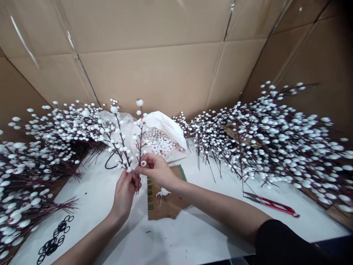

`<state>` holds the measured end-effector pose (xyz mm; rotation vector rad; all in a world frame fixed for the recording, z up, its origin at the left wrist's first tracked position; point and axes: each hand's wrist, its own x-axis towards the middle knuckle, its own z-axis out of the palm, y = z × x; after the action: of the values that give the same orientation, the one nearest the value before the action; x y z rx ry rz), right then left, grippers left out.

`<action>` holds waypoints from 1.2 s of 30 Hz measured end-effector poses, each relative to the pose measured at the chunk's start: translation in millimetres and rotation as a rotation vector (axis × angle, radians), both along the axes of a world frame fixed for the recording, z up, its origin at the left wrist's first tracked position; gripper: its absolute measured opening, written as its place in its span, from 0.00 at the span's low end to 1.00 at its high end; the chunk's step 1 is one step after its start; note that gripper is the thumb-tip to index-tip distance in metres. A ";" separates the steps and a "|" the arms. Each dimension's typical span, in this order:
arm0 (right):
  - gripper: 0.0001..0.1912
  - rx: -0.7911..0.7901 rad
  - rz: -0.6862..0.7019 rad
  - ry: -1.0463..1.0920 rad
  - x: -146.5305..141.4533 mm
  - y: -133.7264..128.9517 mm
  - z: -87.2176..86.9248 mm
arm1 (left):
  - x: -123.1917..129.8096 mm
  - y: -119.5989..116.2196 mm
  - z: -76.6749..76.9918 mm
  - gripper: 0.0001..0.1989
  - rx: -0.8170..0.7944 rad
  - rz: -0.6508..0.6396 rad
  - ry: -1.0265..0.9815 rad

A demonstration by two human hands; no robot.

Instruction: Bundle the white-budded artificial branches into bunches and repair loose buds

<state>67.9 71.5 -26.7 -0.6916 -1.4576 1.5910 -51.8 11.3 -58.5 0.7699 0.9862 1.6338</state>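
Observation:
Upright in my left hand (pixel 126 187) is a dark branched stem with white berries (pixel 120 147); the fingers are closed round its lower part. My right hand (pixel 156 170) pinches at the stems beside it, with a white berry (pixel 143 163) showing at the fingertips. A thinner berry stem (pixel 141 136) rises between the two hands, which are almost touching. Behind them lies an open white bag (pixel 180 134) of loose white berries (pixel 158 141). Below the right hand, a cardboard piece (pixel 162 211) with green print carries a white glue-like blob (pixel 163 192).
Piles of white-berry stems stand at the left (pixel 63 125) and right (pixel 264 140). Black rings (pixel 52 244) lie at the front left. Red-handled snips (pixel 271 204) rest on the white table (pixel 212 235) at right. Cardboard walls (pixel 154 77) rise behind.

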 end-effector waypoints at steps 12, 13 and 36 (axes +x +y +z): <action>0.15 0.578 -0.182 -0.405 1.5 -10.5 0.2 | 1.1 -0.1 5.7 0.09 -0.090 0.000 0.024; 0.15 0.656 -0.209 -0.457 1.1 -9.0 0.7 | 1.9 -0.6 7.9 0.09 -0.097 -0.003 0.012; 0.15 0.491 -0.876 -1.507 136.8 146.0 -17.7 | -0.2 -3.3 9.5 0.11 -0.156 -0.208 -0.030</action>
<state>204.7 217.5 -44.4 -2.0282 -1.8853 -0.2094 -52.0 8.0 -49.1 0.7146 0.9665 1.3694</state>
